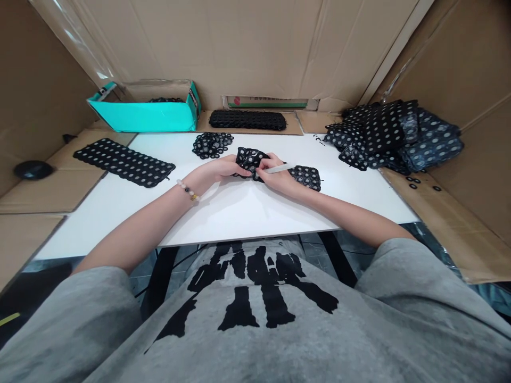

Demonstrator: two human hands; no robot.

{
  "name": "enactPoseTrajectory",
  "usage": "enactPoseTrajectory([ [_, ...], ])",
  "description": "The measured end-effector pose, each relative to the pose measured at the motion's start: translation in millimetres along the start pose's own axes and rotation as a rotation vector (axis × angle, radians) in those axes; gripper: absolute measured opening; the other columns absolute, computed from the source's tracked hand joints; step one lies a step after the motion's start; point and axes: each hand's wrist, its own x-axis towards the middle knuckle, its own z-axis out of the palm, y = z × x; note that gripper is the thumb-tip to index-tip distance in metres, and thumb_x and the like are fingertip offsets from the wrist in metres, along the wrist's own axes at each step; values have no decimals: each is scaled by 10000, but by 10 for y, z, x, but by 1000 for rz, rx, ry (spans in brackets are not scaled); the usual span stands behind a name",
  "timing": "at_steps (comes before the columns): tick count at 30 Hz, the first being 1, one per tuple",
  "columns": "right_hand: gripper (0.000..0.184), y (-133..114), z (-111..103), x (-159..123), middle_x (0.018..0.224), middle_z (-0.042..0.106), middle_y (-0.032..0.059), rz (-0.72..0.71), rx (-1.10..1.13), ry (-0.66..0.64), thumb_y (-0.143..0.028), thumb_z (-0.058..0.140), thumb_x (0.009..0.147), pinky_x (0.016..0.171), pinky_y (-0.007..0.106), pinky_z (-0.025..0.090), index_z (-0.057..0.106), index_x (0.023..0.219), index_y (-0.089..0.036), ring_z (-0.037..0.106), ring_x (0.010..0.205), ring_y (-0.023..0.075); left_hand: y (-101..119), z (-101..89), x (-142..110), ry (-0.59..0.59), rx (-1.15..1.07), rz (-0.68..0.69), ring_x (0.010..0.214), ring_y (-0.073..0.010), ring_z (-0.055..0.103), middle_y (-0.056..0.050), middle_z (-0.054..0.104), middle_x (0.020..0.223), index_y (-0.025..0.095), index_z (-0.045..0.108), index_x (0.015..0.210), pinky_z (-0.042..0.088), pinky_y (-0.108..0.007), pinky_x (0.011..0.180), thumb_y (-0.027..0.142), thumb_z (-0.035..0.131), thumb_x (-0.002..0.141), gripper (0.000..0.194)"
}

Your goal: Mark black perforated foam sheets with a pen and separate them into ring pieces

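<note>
My left hand (221, 169) grips a crumpled piece of black perforated rubber sheet (249, 161) over the white table (239, 210). My right hand (276, 177) holds a slim white pen-like tool (280, 168), its tip hidden against the black piece. Just beyond the tool, a flat black sheet with round grey-centred holes (308, 177) lies beside my right hand. A larger sheet of the same kind (124, 162) rests at the table's left side. A heap of small black rings (213, 145) sits ahead of my hands.
A teal cardboard box (143, 114) and a long stack of black strips (247, 119) stand beyond the table. Black sheets are piled high at right (393, 138). Small black rings (413, 182) lie on cardboard at right. Cardboard walls surround the table.
</note>
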Motion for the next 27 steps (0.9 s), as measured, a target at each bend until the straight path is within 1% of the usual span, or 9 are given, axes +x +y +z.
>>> enactPoseTrajectory([
  [3,202,31,-50,58,856,584,45,52,56,-37,-211,609,805,882,354,481,536,616,-215,587,877,210,5,15,-7,5,20,18,944,-254,678,-71,761,946,163,719,858,527,-381,907,234,859,534,360],
  [6,244,64,-155,137,700,573,8,276,322,-152,-221,633,820,732,307,504,533,598,-208,600,718,172,-14,-17,10,39,2,0,905,-237,678,-60,761,942,169,725,884,533,-358,864,251,876,555,371],
  [8,269,83,-220,177,623,544,-17,423,558,-175,-218,657,829,657,263,504,513,603,-204,612,647,146,-31,-93,40,56,-48,-32,810,-210,667,-57,749,878,167,713,843,532,-330,773,280,901,576,345],
  [10,278,95,-258,198,599,537,-34,510,725,-144,-210,711,815,622,224,509,511,622,-198,627,620,124,-51,-202,85,56,-160,-63,693,-175,630,-55,719,783,160,689,793,507,-301,674,313,917,610,330],
  [14,297,116,-262,204,612,562,-45,587,863,-74,-207,783,790,599,184,524,513,666,-199,637,608,101,-92,-354,178,40,-483,-106,533,-133,532,-39,637,622,162,642,729,456,-288,568,370,865,735,306],
  [19,196,154,-260,220,702,620,-39,633,1022,48,-159,725,831,694,225,579,555,752,-213,644,654,107,-78,-205,141,64,-709,67,629,-155,621,-43,693,752,162,670,834,495,-294,639,299,755,807,164],
  [21,152,165,-266,229,737,638,-31,650,1085,89,-140,682,851,723,237,592,573,778,-217,645,667,110,-58,-101,88,42,-696,141,689,-145,645,-27,699,815,167,664,871,491,-275,672,223,770,768,158],
  [24,124,167,-270,234,766,650,-24,656,1124,118,-131,637,869,733,239,602,586,795,-217,640,665,110,-49,12,40,-62,-532,198,671,-116,617,0,650,771,165,630,825,451,-245,648,174,846,696,252],
  [27,123,161,-271,230,763,649,-24,647,1116,116,-142,644,867,712,227,601,583,792,-219,634,658,107,-75,64,58,-89,-353,238,630,-102,570,-23,640,782,153,630,817,422,-239,594,363,866,744,324],
])
